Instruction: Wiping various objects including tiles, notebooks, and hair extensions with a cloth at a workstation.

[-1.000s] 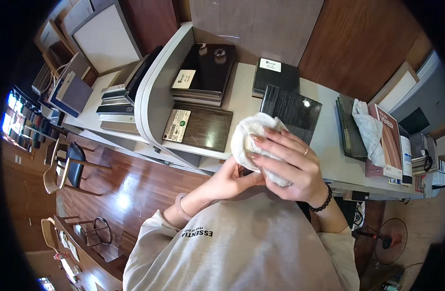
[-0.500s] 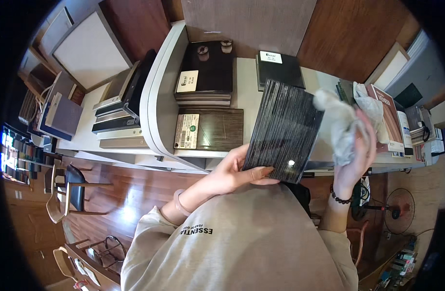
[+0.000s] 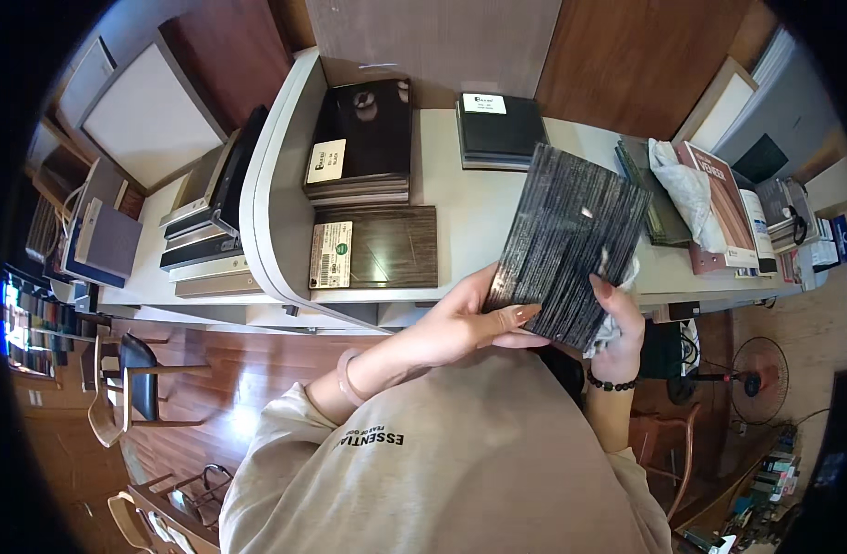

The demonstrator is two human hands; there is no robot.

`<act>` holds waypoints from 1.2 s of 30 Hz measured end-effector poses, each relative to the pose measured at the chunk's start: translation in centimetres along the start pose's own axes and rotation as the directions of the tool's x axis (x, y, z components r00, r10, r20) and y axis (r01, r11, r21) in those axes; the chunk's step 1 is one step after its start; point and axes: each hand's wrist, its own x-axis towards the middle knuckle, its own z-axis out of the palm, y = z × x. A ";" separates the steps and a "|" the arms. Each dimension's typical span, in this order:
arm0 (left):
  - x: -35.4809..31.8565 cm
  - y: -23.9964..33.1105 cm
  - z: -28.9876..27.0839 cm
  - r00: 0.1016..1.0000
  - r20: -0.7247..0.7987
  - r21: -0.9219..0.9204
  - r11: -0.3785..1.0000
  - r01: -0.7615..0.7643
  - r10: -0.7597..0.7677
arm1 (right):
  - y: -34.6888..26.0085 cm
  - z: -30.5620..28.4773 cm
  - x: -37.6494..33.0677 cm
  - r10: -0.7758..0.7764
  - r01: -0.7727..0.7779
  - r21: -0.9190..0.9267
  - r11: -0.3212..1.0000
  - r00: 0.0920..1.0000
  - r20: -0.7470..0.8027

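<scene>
A glossy black, finely streaked sample panel is held tilted in front of my chest, above the counter's front edge. My left hand grips its lower left corner, thumb on the face and fingers behind. At the lower right edge, my right hand pinches the panel, its thumb on the face. A pale crumpled cloth is bunched in the right hand against the panel's edge and back; most of it is hidden behind the panel.
On the white counter lie a brown panel, a stack of glossy black panels and a dark stack farther back. A curved divider stands left. At right are another cloth and a reddish-brown sample book.
My right hand has come left and down with the cloth, from beside the panel onto its right edge. The panel has shifted slightly right. My left hand keeps its hold.
</scene>
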 end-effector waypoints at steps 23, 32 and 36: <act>6.0 -1.7 0.5 0.904 -0.119 -0.632 0.671 -0.388 0.411 | -4.9 4.6 2.9 0.035 0.382 -0.815 0.436 0.898 0.440; 4.6 -1.2 4.3 0.845 -0.372 -0.178 0.864 -0.471 0.384 | -2.6 6.1 5.6 -0.047 0.665 -0.746 0.044 0.747 0.663; 4.5 -1.6 2.2 0.910 -0.084 -0.574 0.727 -0.376 0.405 | -2.2 5.0 4.3 0.149 0.834 -0.500 0.233 0.477 0.866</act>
